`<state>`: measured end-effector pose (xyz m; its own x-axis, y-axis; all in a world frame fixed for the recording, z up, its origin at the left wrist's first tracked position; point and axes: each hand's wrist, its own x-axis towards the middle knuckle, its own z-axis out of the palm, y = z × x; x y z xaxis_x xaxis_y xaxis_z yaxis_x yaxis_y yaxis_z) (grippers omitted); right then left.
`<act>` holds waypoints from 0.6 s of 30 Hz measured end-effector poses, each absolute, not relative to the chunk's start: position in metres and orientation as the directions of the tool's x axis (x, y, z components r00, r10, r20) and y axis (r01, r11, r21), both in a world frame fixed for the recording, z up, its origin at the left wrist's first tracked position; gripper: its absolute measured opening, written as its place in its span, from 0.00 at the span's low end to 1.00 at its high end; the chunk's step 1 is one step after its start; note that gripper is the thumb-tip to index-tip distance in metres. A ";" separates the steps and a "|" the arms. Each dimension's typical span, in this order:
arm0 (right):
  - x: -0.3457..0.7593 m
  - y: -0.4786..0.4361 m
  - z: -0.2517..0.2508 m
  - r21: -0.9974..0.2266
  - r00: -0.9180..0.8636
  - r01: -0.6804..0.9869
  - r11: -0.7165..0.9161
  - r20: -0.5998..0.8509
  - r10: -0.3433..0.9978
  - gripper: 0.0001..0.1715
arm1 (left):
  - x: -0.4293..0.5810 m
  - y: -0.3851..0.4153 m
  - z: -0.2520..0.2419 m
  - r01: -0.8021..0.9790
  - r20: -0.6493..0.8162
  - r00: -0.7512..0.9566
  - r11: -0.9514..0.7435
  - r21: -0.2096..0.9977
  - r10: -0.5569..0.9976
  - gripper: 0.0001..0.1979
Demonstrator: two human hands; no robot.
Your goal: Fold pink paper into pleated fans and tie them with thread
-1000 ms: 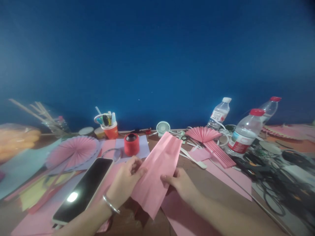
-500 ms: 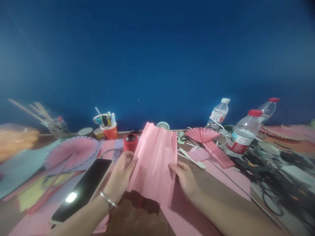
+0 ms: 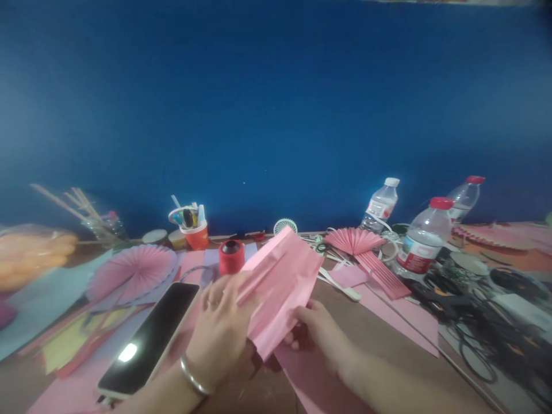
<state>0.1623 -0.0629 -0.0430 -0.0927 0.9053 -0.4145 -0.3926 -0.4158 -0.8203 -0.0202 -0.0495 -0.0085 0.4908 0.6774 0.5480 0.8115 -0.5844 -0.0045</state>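
A sheet of pink paper [image 3: 287,270] with faint lengthwise creases is held up at a slant above the table. At its left edge, my left hand [image 3: 226,319] grips it with the fingers bent over the paper; a silver bangle circles that wrist. My right hand [image 3: 313,328] pinches its lower right edge between thumb and fingers. Beneath my right arm lies another pink sheet [image 3: 302,379]. Just beyond my left hand stands a red spool-like object [image 3: 231,257] with a dark top. A phone [image 3: 150,339] lies to the left of my left hand.
Pink pleated paper fans [image 3: 135,270] lie at left, another fan [image 3: 353,240] at right. An orange cup of pens [image 3: 196,234] stands at the back. Plastic bottles [image 3: 425,241] and tangled black cables [image 3: 470,316] crowd the right. A blue wall [image 3: 276,115] rises behind.
The pink sheet has turned clockwise and come lower. My left hand has moved right, from the edge onto the paper. My right hand has shifted slightly down.
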 end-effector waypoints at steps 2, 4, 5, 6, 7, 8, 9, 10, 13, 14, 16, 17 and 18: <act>0.157 -0.070 -0.043 -0.751 -0.162 -0.435 -0.497 -0.478 0.864 0.09 | -0.014 -0.066 -0.007 0.705 0.546 0.612 -0.707 -0.050 0.572 0.19; 0.153 -0.075 -0.046 -0.687 -0.224 -0.483 -0.542 -0.502 0.835 0.11 | -0.009 -0.077 -0.006 0.597 0.405 0.735 -0.802 -0.006 0.544 0.17; 0.152 -0.077 -0.048 -0.660 -0.254 -0.501 -0.559 -0.506 0.824 0.11 | -0.007 -0.079 -0.006 0.591 0.325 0.754 -0.805 0.046 0.572 0.16; 0.151 -0.077 -0.051 -0.637 -0.276 -0.515 -0.574 -0.511 0.814 0.11 | -0.006 -0.078 -0.006 0.604 0.251 0.754 -0.791 0.100 0.607 0.15; 0.150 -0.077 -0.053 -0.620 -0.286 -0.526 -0.582 -0.515 0.808 0.10 | -0.005 -0.076 -0.006 0.629 0.193 0.738 -0.762 0.152 0.647 0.16; 0.149 -0.077 -0.056 -0.611 -0.289 -0.531 -0.586 -0.520 0.804 0.10 | -0.005 -0.072 -0.007 0.652 0.154 0.717 -0.732 0.197 0.680 0.18; 0.149 -0.076 -0.058 -0.607 -0.290 -0.533 -0.590 -0.523 0.801 0.09 | -0.006 -0.067 -0.008 0.665 0.130 0.701 -0.709 0.235 0.701 0.18; 0.149 -0.076 -0.059 -0.605 -0.298 -0.525 -0.599 -0.528 0.795 0.09 | -0.006 -0.061 -0.011 0.665 0.106 0.698 -0.696 0.270 0.708 0.16; 0.149 -0.080 -0.060 -0.647 -0.414 -0.333 -0.686 -0.553 0.723 0.19 | -0.009 -0.044 -0.020 0.637 0.029 0.731 -0.697 0.331 0.682 0.08; 0.149 -0.082 -0.059 -0.693 -0.462 -0.206 -0.691 -0.554 0.693 0.21 | -0.010 -0.039 -0.023 0.630 0.010 0.738 -0.695 0.348 0.675 0.10; 0.151 -0.087 -0.054 -0.849 -0.474 0.070 -0.524 -0.491 0.731 0.16 | -0.012 -0.033 -0.028 0.610 0.007 0.746 -0.688 0.393 0.665 0.11; 0.153 -0.089 -0.051 -0.922 -0.434 0.200 -0.331 -0.386 0.814 0.11 | -0.013 -0.031 -0.030 0.598 0.014 0.749 -0.686 0.415 0.662 0.11; 0.155 -0.090 -0.048 -0.941 -0.392 0.331 -0.077 -0.211 0.895 0.07 | -0.014 -0.030 -0.031 0.589 0.022 0.749 -0.680 0.436 0.662 0.11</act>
